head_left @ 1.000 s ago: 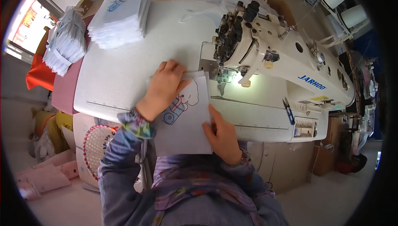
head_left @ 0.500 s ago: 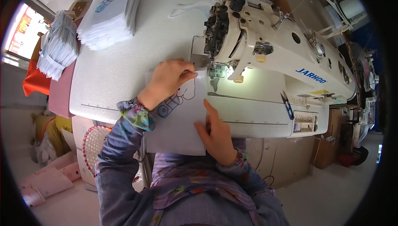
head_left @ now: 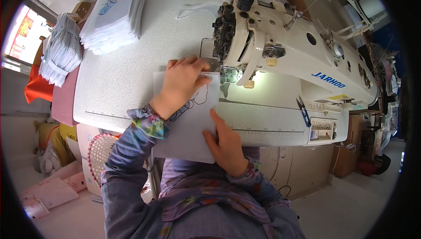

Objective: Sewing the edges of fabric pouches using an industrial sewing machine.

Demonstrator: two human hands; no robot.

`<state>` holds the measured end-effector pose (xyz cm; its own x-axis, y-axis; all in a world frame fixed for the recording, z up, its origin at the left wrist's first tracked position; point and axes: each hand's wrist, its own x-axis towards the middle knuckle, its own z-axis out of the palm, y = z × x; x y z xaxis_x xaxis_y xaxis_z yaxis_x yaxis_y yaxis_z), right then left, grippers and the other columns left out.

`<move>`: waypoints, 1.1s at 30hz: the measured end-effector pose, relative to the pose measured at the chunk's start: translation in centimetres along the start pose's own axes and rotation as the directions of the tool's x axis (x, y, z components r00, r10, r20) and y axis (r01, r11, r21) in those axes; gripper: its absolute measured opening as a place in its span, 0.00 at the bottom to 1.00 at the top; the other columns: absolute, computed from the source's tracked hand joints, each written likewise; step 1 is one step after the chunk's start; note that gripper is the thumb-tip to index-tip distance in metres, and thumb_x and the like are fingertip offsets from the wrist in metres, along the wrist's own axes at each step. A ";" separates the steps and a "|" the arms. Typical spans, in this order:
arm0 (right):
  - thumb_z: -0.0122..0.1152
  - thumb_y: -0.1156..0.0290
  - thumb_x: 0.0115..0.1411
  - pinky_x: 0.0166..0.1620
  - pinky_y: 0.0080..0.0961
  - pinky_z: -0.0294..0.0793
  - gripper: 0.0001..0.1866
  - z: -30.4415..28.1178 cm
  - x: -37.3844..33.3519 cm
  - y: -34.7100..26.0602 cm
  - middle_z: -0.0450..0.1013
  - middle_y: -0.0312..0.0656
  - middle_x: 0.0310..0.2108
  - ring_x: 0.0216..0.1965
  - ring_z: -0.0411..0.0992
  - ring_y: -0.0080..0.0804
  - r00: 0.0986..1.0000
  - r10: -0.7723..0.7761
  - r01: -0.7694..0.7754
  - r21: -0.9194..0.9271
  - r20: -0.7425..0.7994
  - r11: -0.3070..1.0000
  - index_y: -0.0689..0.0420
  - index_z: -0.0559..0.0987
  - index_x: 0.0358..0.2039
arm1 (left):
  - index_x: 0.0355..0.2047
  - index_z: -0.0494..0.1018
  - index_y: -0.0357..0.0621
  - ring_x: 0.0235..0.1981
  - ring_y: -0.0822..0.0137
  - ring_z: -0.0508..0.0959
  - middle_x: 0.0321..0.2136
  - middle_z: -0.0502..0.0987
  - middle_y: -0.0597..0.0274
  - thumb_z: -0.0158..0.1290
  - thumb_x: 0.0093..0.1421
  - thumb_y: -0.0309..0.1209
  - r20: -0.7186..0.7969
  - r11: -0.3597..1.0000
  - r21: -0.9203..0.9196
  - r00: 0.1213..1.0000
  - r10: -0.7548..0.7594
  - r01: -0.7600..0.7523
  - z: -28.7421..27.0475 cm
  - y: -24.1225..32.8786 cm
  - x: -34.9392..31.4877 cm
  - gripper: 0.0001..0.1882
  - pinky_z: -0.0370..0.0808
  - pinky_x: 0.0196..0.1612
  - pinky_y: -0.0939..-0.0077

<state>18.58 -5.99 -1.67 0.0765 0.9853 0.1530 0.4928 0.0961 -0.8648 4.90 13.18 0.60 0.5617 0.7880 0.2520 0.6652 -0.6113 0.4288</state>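
A white fabric panel with a printed cartoon animal lies at the table's front edge, its lower part hanging over toward my lap. My left hand is closed at its upper edge, with fingers curled and the thumb near the top right corner. That hand covers part of the print. My right hand rests on the panel's right edge, index finger and thumb stretched apart. Just right of the panel's top corner stands the lit presser foot of a white sewing machine.
A stack of similar printed panels stands at the back left, beside a tied bundle of white fabric. Thread snips lie to the right, near a small parts tray. A woven basket sits below the table's left front.
My left hand has shifted slightly right, and its fingers have moved up toward the panel's top edge. My right hand has slid a little left, and the panel has turned slightly.
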 end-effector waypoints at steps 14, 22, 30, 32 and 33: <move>0.70 0.73 0.65 0.33 0.34 0.74 0.32 -1.4 1.0 1.1 0.72 0.52 0.29 0.25 0.70 0.38 0.999 -0.006 0.007 0.009 -0.043 1.000 0.65 0.72 0.69 | 0.59 0.77 0.39 0.62 0.51 0.77 0.59 0.78 0.53 0.65 0.62 0.37 -0.104 0.980 0.073 0.975 0.194 -0.187 2.4 3.2 -3.2 0.27 0.77 0.63 0.57; 0.71 0.74 0.65 0.32 0.33 0.74 0.32 -2.0 1.3 0.9 0.73 0.53 0.29 0.23 0.71 0.39 0.999 -0.005 0.004 -0.018 -0.040 1.000 0.66 0.73 0.68 | 0.61 0.77 0.40 0.63 0.51 0.76 0.59 0.78 0.53 0.64 0.64 0.38 -0.099 0.975 0.084 0.972 0.215 -0.207 2.3 3.3 -3.1 0.27 0.76 0.64 0.57; 0.70 0.74 0.65 0.32 0.35 0.73 0.31 -1.4 1.1 1.0 0.72 0.52 0.28 0.24 0.70 0.41 0.997 -0.028 0.026 -0.040 -0.070 0.999 0.65 0.74 0.67 | 0.61 0.77 0.41 0.63 0.54 0.76 0.61 0.78 0.56 0.65 0.62 0.38 -0.085 0.973 0.072 0.971 0.224 -0.218 2.4 2.8 -3.0 0.28 0.75 0.66 0.58; 0.70 0.74 0.65 0.32 0.35 0.73 0.31 -1.5 1.0 0.7 0.72 0.51 0.28 0.24 0.69 0.41 0.998 0.003 -0.004 -0.015 -0.062 1.000 0.65 0.74 0.67 | 0.61 0.77 0.41 0.63 0.54 0.76 0.60 0.78 0.56 0.65 0.62 0.38 -0.085 0.969 0.059 0.966 0.243 -0.239 2.5 2.6 -2.9 0.28 0.74 0.66 0.58; 0.70 0.74 0.65 0.32 0.35 0.73 0.31 -1.6 0.8 0.7 0.72 0.51 0.28 0.24 0.69 0.41 0.998 0.006 -0.007 -0.017 -0.060 1.000 0.65 0.74 0.67 | 0.61 0.77 0.41 0.63 0.54 0.76 0.60 0.78 0.56 0.65 0.62 0.38 -0.084 0.970 0.055 0.967 0.241 -0.237 2.6 2.7 -3.0 0.28 0.74 0.66 0.58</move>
<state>20.37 -5.31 -1.44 0.1314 0.9756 0.1758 0.5066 0.0864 -0.8579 6.26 8.96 -1.25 0.6619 0.6210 0.4198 0.5392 -0.7835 0.3089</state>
